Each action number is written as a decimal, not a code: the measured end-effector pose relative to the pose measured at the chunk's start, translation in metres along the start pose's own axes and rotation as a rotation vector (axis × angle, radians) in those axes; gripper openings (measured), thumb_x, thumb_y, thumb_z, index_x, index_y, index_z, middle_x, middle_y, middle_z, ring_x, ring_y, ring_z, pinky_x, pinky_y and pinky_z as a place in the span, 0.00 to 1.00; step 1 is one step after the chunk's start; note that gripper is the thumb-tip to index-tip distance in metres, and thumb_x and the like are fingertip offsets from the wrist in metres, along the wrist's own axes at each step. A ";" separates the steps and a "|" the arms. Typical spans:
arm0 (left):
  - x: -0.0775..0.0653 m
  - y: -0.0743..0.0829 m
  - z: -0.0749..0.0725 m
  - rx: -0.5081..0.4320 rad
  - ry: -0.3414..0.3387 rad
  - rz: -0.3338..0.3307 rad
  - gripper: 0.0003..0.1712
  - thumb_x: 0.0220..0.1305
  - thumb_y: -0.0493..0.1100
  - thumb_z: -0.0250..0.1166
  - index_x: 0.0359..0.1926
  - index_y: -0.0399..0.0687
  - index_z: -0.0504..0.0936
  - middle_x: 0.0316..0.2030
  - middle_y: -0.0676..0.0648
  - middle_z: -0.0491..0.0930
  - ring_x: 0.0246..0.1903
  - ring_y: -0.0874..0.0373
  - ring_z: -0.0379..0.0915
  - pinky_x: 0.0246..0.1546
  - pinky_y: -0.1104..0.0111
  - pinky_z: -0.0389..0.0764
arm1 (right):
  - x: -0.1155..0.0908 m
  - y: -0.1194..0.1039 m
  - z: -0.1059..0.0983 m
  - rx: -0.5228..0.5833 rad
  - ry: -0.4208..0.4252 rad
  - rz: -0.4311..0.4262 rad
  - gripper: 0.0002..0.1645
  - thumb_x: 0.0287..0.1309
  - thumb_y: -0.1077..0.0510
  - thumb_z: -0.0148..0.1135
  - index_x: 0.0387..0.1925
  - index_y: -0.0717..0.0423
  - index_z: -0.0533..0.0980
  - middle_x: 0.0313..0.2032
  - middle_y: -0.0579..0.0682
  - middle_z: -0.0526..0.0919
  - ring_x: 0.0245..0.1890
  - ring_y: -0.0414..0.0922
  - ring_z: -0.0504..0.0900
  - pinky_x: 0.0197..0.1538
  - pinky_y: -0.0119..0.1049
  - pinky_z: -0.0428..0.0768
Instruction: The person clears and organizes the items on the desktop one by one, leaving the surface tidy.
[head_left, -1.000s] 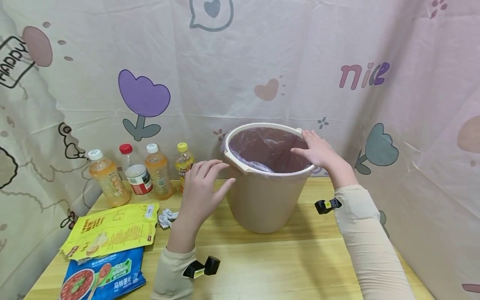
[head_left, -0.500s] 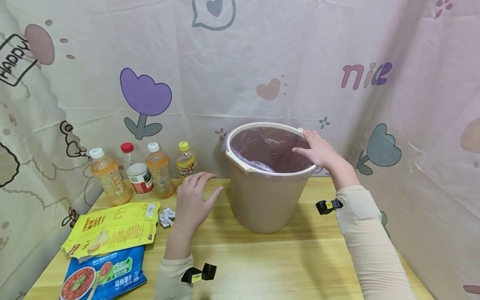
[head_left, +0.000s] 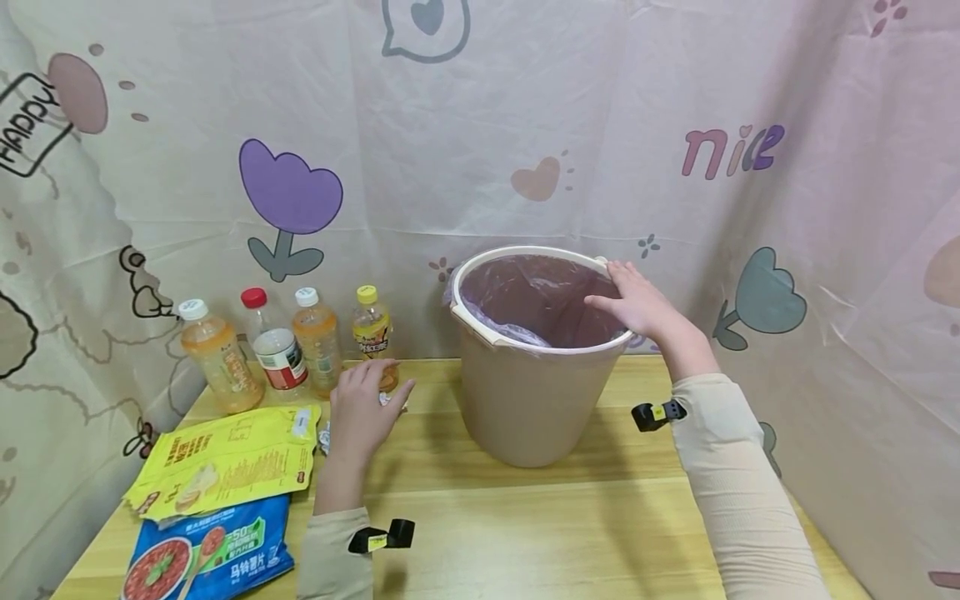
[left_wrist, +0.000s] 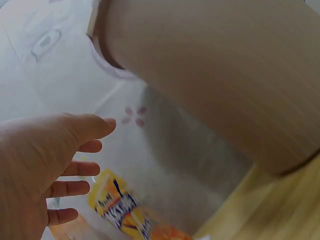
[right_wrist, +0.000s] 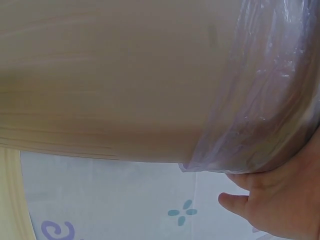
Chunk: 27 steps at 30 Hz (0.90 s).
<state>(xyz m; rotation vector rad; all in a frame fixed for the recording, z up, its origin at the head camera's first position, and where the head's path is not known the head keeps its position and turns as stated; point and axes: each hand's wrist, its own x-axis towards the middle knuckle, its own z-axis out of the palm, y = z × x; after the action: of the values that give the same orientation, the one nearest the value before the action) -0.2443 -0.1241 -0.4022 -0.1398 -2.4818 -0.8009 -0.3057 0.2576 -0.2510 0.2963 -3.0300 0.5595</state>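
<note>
My left hand hovers above the table with its fingers slightly bent and its thumb held apart, holding nothing. Just beyond it stands a small yellow-capped drink bottle, which also shows below the fingers as a yellow-labelled bottle in the left wrist view. A crumpled white paper is mostly hidden behind this hand. On the right side, my right hand rests on the rim of a beige trash can, fingers extended and thumb over the opening. A clear purplish bin liner folds over that rim.
Left of the yellow-capped bottle stand an orange-tinted bottle, a red-capped bottle and another orange-tinted bottle. A yellow snack bag overlaps a blue snack bag at the table's left. A printed cloth hangs behind.
My left hand has moved left and down, away from the trash can toward the yellow-capped bottle, now covering more of the crumpled paper. The right hand has stayed on the rim.
</note>
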 end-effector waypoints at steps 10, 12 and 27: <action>-0.005 -0.028 0.012 0.058 -0.109 -0.072 0.27 0.65 0.57 0.61 0.59 0.47 0.76 0.59 0.37 0.75 0.59 0.36 0.66 0.54 0.41 0.67 | -0.001 0.002 0.001 0.026 0.010 0.001 0.51 0.68 0.38 0.48 0.75 0.65 0.40 0.76 0.65 0.39 0.77 0.61 0.33 0.76 0.59 0.38; -0.006 -0.035 0.015 0.069 -0.120 -0.088 0.28 0.65 0.56 0.61 0.60 0.47 0.75 0.60 0.37 0.74 0.61 0.36 0.64 0.57 0.40 0.65 | 0.000 0.003 0.002 0.024 0.009 0.000 0.51 0.68 0.38 0.48 0.75 0.65 0.40 0.76 0.65 0.39 0.77 0.61 0.33 0.76 0.59 0.38; -0.016 -0.071 0.022 0.128 -0.229 -0.288 0.30 0.66 0.54 0.59 0.65 0.45 0.70 0.64 0.32 0.66 0.63 0.30 0.55 0.58 0.35 0.57 | 0.000 0.003 0.002 0.048 0.008 -0.006 0.52 0.68 0.37 0.47 0.75 0.65 0.40 0.76 0.65 0.38 0.77 0.61 0.32 0.76 0.58 0.37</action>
<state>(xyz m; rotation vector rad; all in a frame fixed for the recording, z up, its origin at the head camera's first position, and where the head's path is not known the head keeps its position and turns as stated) -0.2586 -0.1694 -0.4619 0.1863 -2.8037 -0.7726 -0.3066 0.2592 -0.2542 0.3037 -3.0103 0.6329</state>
